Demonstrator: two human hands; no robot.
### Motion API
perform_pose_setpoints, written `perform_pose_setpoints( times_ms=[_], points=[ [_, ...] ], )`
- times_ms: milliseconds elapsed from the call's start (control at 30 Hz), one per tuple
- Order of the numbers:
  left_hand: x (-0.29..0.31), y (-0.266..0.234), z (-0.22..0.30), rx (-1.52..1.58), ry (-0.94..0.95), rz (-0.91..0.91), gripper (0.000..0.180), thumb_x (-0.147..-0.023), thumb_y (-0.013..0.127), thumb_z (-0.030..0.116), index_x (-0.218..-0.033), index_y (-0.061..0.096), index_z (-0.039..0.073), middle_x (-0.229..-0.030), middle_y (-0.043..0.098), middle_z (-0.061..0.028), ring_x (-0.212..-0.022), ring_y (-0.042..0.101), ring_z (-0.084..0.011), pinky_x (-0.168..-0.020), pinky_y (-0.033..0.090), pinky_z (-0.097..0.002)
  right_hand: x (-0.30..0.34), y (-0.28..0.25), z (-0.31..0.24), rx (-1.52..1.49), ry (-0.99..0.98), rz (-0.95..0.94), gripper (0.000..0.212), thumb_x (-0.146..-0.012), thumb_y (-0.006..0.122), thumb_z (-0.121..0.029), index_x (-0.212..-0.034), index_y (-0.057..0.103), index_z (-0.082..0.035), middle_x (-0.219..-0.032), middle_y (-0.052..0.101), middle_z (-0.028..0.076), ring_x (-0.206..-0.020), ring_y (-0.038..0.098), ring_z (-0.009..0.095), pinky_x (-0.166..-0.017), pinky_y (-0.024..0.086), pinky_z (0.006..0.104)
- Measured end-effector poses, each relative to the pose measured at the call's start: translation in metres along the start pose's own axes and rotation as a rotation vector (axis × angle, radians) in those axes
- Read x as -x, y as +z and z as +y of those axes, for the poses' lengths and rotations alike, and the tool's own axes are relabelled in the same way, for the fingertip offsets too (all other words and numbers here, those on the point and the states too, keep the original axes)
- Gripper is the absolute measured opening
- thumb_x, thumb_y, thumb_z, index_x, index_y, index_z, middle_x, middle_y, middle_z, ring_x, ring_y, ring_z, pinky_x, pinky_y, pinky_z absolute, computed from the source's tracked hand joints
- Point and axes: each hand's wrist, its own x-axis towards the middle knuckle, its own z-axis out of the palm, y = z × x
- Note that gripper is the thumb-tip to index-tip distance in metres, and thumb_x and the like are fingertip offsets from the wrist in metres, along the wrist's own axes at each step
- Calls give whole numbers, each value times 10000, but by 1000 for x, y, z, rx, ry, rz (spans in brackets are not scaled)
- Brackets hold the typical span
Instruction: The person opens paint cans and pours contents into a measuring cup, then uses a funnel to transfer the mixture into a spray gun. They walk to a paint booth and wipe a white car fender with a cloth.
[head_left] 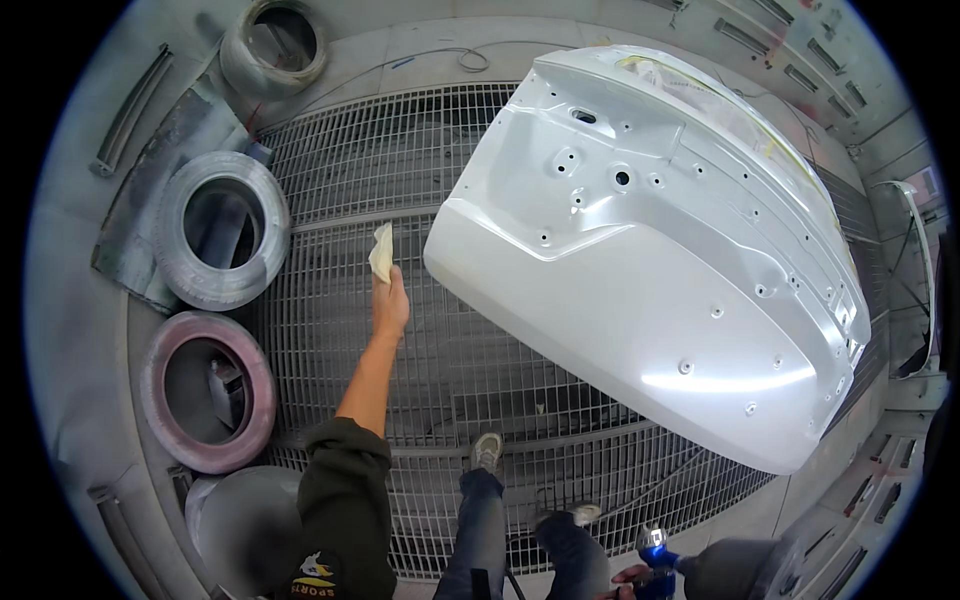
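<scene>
My left arm reaches forward over the floor grating, and my left hand (393, 305) is closed around a folded cream cloth (381, 250) that sticks up past the fingers. To the right of that hand, with a gap between, a large glossy silver car tailgate (600, 270) is held up at a slant. Its face has several holes, and masking film (700, 95) covers part of its far side. Low at the bottom edge, my right hand (628, 580) grips a blue spray gun (655, 560) with a grey cup (735, 570). Part of this hand is cut off by the frame.
Metal grating (430, 380) forms the floor under my feet. Along the left wall lie a whitish tyre (180, 220), a reddish tyre (160, 390) and another tyre (240, 60) farther back. A thin hose (440, 52) runs across the far floor. A curved white panel (925, 270) stands at the right.
</scene>
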Motion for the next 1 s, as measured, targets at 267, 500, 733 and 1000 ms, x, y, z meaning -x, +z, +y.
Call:
perform_pose_setpoints(
  times_ms=[267,500,733,1000],
  points=[
    [37,120,13,-123,392,-5,534,-1032,376,307,-1452,316,-18,-1475,354,-225,-1385,303,-364,-1129,252,-426,-44,-25,36,22,124,51,253,-930,525,3,-1178,492,-30,-1108,555,103,-810,615,197,-639,589,320],
    [202,213,65,-282,828,-308,630,-990,472,382,-1468,316,3,-1547,283,-174,-1454,202,-335,-1177,141,-499,-52,-103,63,-106,112,167,249,-930,528,-2,-1173,487,-33,-1109,555,104,-807,617,200,-634,586,322],
    [339,318,130,-709,1478,-923,618,-837,607,262,-1421,462,120,-1546,335,-68,-1449,260,-237,-1173,182,-498,-48,-193,76,-345,47,339,215,-929,550,-35,-1133,487,-44,-1106,558,108,-762,613,187,-594,559,323],
    [496,486,219,-777,1863,-1130,466,-890,564,273,-1313,543,77,-1524,353,-66,-1431,283,-218,-1182,205,-471,-36,-289,92,-631,86,542,213,-927,557,-45,-1128,487,-47,-1108,557,108,-752,611,186,-585,552,324]
  ],
)
